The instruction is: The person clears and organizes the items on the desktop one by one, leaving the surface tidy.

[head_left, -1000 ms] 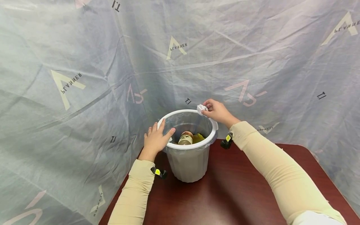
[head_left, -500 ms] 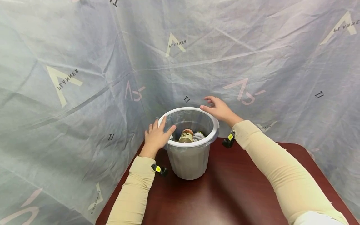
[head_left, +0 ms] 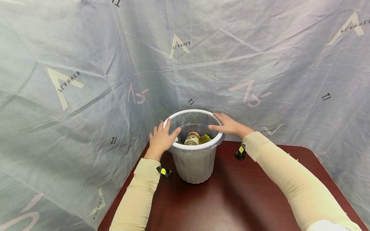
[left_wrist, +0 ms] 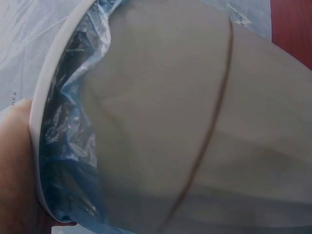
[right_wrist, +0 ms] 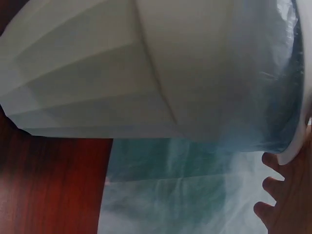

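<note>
A grey trash can with a white rim stands upright on the table, lined with a clear bluish bag. My left hand rests on the rim's left side, fingers spread and fairly straight. Across from it, my right hand lies on the right side of the rim, thumb reaching over the opening. In the right wrist view several fingertips show just outside the rim. Inside the can are a labelled jar with an orange-brown end and something yellow. Neither hand holds a loose object.
The dark red-brown table extends in front of the can and to its right. Grey printed sheeting hangs behind and to the left, close to the can. Each wrist carries a small black camera.
My right hand let go of a crumpled white paper, which dropped into the can and is now out of sight. The hand then came down onto the rim. My left hand stayed put.
</note>
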Available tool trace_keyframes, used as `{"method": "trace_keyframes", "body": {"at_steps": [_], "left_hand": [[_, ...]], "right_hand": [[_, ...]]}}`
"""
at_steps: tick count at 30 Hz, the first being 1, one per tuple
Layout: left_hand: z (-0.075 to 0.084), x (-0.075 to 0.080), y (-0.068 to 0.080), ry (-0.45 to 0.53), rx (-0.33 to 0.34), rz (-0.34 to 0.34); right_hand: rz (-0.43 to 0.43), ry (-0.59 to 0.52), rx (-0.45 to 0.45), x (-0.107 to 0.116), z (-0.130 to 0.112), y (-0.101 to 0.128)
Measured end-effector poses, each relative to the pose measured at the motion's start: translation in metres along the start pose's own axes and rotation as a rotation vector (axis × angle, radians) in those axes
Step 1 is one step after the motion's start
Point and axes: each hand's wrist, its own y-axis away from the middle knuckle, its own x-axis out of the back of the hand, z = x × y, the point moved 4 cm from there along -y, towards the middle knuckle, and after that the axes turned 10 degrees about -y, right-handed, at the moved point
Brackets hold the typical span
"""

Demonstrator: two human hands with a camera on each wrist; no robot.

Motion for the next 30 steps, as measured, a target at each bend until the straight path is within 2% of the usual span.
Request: {"method": "trace_keyframes", "body": {"at_steps": [5,13,18,30], "left_hand": [[0.006,-0.001,-0.010,0.014,-0.024,0.000],[0.019,-0.011,-0.025,0.024,-0.067,-0.008],[0.030,-0.014,-0.030,0.022,-0.081,-0.018],[0.054,-0.023,-0.040,0.007,-0.125,-0.033]], "right_hand": [[0.019,-0.013,-0.049,0.001,0.007,0.008],[0.038,0.016,-0.078,0.010,0.018,0.021],[0.051,0.037,-0.071,0.018,0.025,0.026],[0.091,0.059,-0.118,0.031,0.039,0.047]]}}
